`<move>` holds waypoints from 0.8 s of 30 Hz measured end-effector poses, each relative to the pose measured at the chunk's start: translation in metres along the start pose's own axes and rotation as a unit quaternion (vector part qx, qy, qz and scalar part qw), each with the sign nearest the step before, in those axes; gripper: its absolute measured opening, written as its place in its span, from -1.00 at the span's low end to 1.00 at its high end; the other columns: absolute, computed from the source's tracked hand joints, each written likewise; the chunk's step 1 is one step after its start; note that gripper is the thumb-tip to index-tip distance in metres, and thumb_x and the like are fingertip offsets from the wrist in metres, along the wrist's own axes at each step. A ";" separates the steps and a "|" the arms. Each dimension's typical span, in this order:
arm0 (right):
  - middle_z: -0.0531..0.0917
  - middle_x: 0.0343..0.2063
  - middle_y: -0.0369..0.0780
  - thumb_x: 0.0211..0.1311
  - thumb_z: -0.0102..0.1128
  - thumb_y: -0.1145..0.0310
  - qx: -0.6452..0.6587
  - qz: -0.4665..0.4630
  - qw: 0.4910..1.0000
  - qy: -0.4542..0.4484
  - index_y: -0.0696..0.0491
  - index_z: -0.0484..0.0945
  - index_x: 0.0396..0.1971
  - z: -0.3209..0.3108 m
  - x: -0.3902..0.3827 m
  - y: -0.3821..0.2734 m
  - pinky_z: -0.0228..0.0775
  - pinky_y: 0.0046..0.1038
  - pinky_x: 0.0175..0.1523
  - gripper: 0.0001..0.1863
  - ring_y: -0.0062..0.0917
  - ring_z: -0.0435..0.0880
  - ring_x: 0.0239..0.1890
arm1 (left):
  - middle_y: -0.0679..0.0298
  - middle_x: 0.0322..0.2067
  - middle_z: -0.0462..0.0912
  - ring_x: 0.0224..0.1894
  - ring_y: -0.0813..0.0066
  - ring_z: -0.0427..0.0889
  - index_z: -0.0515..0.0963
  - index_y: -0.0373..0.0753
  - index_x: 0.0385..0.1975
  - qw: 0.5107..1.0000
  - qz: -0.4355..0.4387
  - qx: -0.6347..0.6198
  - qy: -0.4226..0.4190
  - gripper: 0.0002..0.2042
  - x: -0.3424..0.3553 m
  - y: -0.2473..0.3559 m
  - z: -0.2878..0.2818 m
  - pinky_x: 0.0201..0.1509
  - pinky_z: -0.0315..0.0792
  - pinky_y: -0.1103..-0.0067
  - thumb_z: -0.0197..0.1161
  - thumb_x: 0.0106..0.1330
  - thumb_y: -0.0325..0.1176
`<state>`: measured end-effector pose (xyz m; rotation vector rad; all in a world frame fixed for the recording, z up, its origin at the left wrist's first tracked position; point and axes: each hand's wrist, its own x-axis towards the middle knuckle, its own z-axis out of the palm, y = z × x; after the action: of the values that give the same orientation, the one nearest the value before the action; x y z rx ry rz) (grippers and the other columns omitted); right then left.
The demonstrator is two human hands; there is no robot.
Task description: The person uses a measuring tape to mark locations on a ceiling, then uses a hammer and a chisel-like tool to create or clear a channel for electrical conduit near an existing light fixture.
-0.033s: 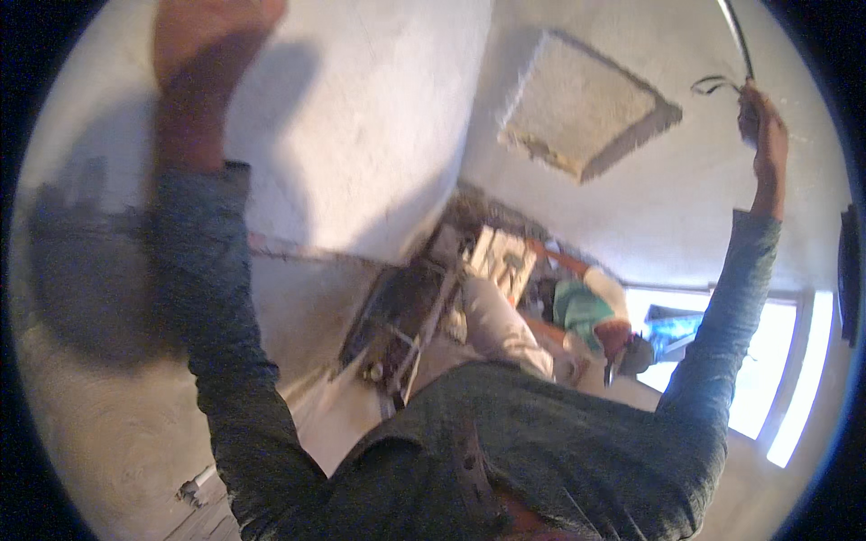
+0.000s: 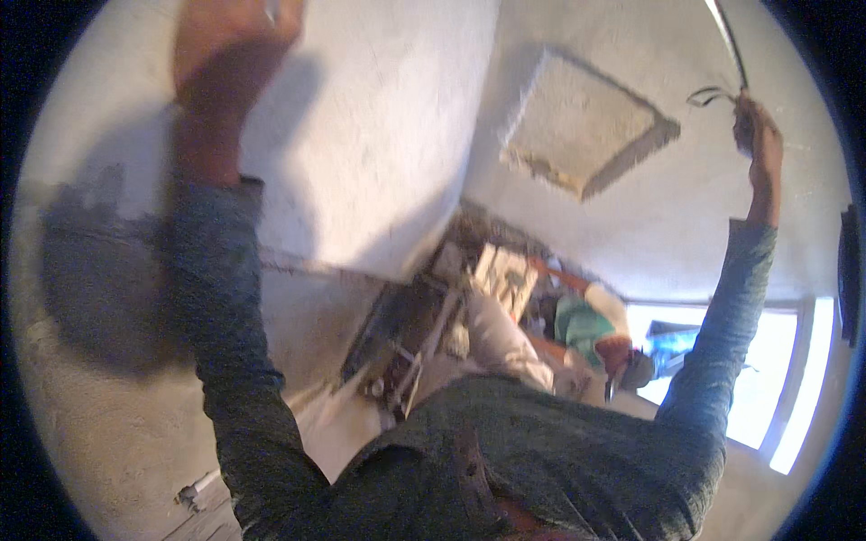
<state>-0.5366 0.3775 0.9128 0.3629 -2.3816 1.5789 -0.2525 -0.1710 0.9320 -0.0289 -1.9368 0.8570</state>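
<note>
Both arms are raised, in dark grey-green sleeves. At the upper left my left hand [image 2: 239, 45] is close to the pale wall [image 2: 388, 117], cut by the picture's edge and blurred. Its fingers are mostly out of sight; a small shiny spot shows on or in it, too little to name. At the upper right my right hand [image 2: 760, 131] is closed round a thin cable [image 2: 729, 41]. The cable runs up from the fist out of view, and a thin dark loop [image 2: 708, 96] sticks out beside the hand.
A square recess [image 2: 586, 122] with rough edges is in the plastered surface ahead. Below, a co-worker in a green and pale top [image 2: 582, 320] and cap bends near a wooden crate [image 2: 505, 275]. A dark metal frame [image 2: 397, 329] stands beside them. A bright window [image 2: 767, 370] is at right.
My left hand has shifted a little right and down in the picture, and a shiny spot now shows at it. My right hand, still gripping the cable, sits slightly lower.
</note>
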 end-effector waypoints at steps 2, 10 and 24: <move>0.48 -0.59 -0.46 0.30 0.17 0.12 -0.009 -0.003 1.000 0.004 0.01 0.64 -0.36 0.006 -0.010 -0.005 0.10 -0.67 -0.51 -0.74 -0.80 0.36 -0.59 | 0.22 -0.52 0.54 -0.45 0.32 0.53 0.55 -0.19 -0.40 0.998 0.003 -0.059 0.010 -0.86 -0.012 0.018 -0.007 -0.25 0.39 0.39 0.19 0.22 -0.26; 0.44 -0.67 -0.46 0.25 0.24 0.15 -0.025 -0.123 0.990 0.060 -0.02 0.58 -0.55 0.004 -0.012 -0.041 0.05 -0.64 -0.57 -0.74 -0.79 0.30 -0.68 | 0.18 -0.46 0.59 -0.39 0.17 0.56 0.57 -0.18 -0.30 0.990 -0.093 -0.105 0.031 -0.83 -0.055 0.057 -0.064 -0.24 0.40 0.31 0.32 0.13 -0.34; 0.61 -0.49 -0.15 0.17 0.23 0.22 -0.244 -0.235 0.928 0.154 0.03 0.61 -0.24 -0.015 0.180 -0.137 0.41 -0.30 -0.31 -0.76 -0.31 0.59 -0.47 | 0.20 -0.49 0.58 -0.44 0.27 0.56 0.54 -0.27 -0.36 0.984 -0.115 -0.134 0.034 -0.89 -0.074 0.071 -0.021 -0.22 0.44 0.36 0.26 0.16 -0.42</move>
<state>-0.6564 0.3285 1.0988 0.4876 -2.1308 0.7396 -0.2206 -0.1329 0.8400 0.0053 -1.9339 0.4348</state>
